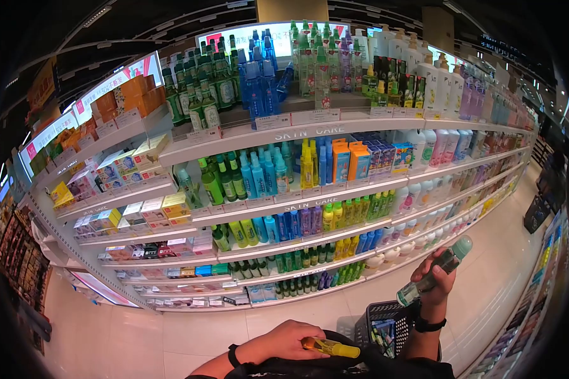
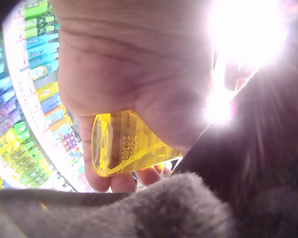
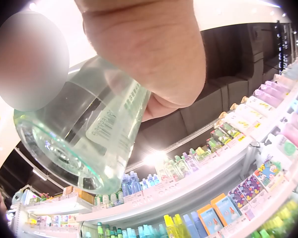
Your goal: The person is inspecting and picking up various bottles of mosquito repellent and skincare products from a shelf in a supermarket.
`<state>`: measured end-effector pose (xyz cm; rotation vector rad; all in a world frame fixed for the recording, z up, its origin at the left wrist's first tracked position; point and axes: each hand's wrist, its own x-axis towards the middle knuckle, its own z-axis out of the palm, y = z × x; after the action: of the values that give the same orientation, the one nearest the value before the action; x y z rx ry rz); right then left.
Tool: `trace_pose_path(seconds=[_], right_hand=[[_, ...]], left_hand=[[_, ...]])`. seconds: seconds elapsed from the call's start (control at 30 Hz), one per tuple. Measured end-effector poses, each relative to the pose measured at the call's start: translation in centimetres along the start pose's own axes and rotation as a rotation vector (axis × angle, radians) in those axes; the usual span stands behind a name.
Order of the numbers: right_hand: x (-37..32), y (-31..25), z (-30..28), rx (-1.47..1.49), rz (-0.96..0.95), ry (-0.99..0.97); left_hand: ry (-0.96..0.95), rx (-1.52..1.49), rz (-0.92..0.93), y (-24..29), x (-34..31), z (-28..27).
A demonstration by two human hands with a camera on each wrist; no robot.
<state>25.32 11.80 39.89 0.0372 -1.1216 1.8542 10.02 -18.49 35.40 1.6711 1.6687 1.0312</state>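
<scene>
My right hand (image 1: 435, 278) grips a clear, pale green bottle (image 1: 447, 261), raised at a tilt on the right with its cap up. In the right wrist view the bottle's round base and a barcode label on its transparent side (image 3: 74, 134) show close up. Low in the middle, my left hand (image 1: 289, 341) holds a small yellow bottle (image 1: 336, 347) lying sideways, its yellow cap pointing right. The left wrist view shows that bottle's clear base (image 2: 131, 148), with fingers curled under it. Below the right hand is a dark shopping basket (image 1: 362, 328) with several small packages inside.
Ahead stands a long white shelf unit (image 1: 284, 205) lettered SKIN CARE, its levels packed with bottles and boxes. Blue spray bottles (image 1: 259, 88) and white pump bottles (image 1: 427, 82) line the top. Another stocked shelf (image 1: 537, 303) runs along the right. Pale floor tiles (image 1: 221, 331) lie between.
</scene>
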Motion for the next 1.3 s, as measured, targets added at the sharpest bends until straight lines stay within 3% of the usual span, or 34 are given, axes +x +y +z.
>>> trace_pose_path(seconds=[0.2, 0.9, 1.3], right_hand=[[0.7, 0.3, -0.7, -0.006, 0.007, 0.020], [1.5, -0.1, -0.8, -0.047, 0.034, 0.026], [1.3, -0.3, 0.2, -0.117, 0.017, 0.029]], left_hand=[[0.035, -0.017, 0.072, -0.8, 1.0, -0.4], [0.056, -0.029, -0.006, -0.9, 1.0, -1.0], [0.055, -0.023, 0.042, -0.1, 0.7, -1.1]])
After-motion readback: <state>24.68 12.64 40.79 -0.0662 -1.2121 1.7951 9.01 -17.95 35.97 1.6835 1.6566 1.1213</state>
